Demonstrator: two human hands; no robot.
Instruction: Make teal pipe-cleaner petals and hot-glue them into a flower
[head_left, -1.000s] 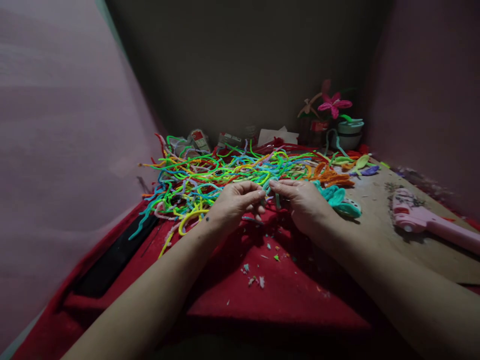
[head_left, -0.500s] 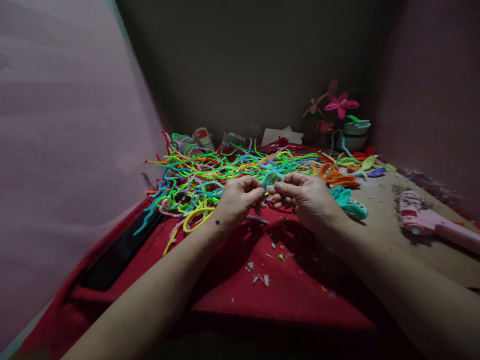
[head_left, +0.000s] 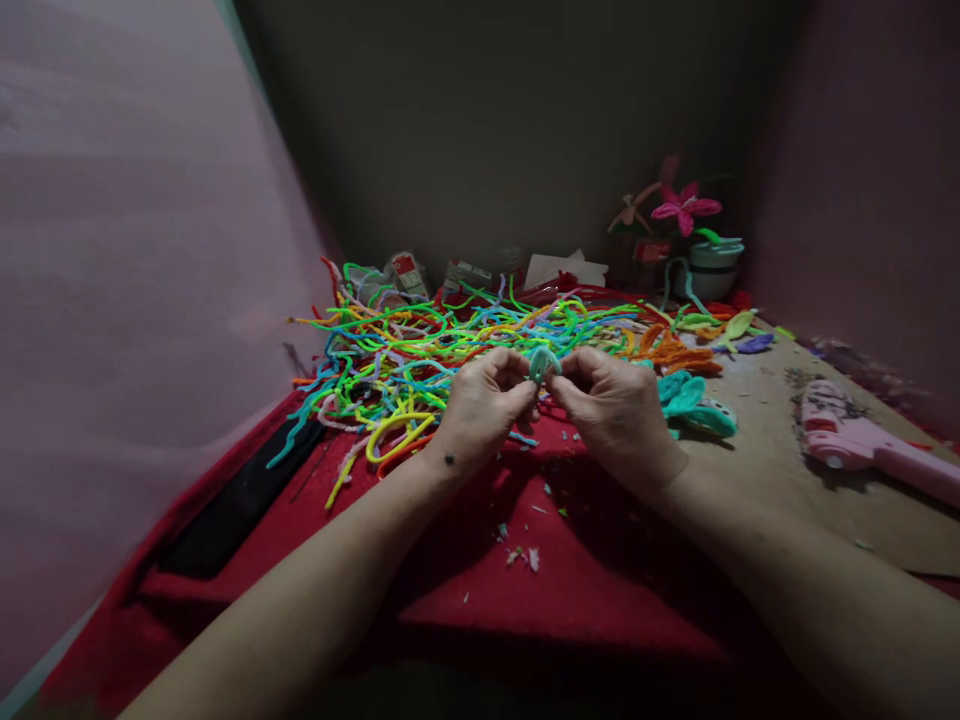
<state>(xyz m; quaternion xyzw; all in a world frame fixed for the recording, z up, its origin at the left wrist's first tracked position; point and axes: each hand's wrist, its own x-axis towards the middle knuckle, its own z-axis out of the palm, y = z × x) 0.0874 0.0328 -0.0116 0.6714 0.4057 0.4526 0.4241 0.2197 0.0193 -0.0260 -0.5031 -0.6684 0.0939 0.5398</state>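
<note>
A teal pipe cleaner [head_left: 541,364], bent into a small loop, is pinched between my two hands above the front of the pile. My left hand [head_left: 486,405] grips its left side with thumb and fingertips. On the other side my right hand [head_left: 616,412] pinches the loop, knuckles up and thumb toward the middle. Just beyond the fingers spreads a tangled heap of bright pipe cleaners [head_left: 405,340]. To the right of my right hand lie several teal looped petals [head_left: 684,400], with orange looped pieces [head_left: 671,350] behind them.
A red cloth [head_left: 525,600] with fuzz scraps covers the front. A pink glue gun [head_left: 862,440] rests on the brown board [head_left: 772,480] at right. At left lies a long black object [head_left: 232,510]. Behind stand a pot [head_left: 712,268] and a pink flower [head_left: 685,208].
My right hand has shifted slightly left and turned, and the hands are closer together. The teal loop now stands more upright between the fingertips.
</note>
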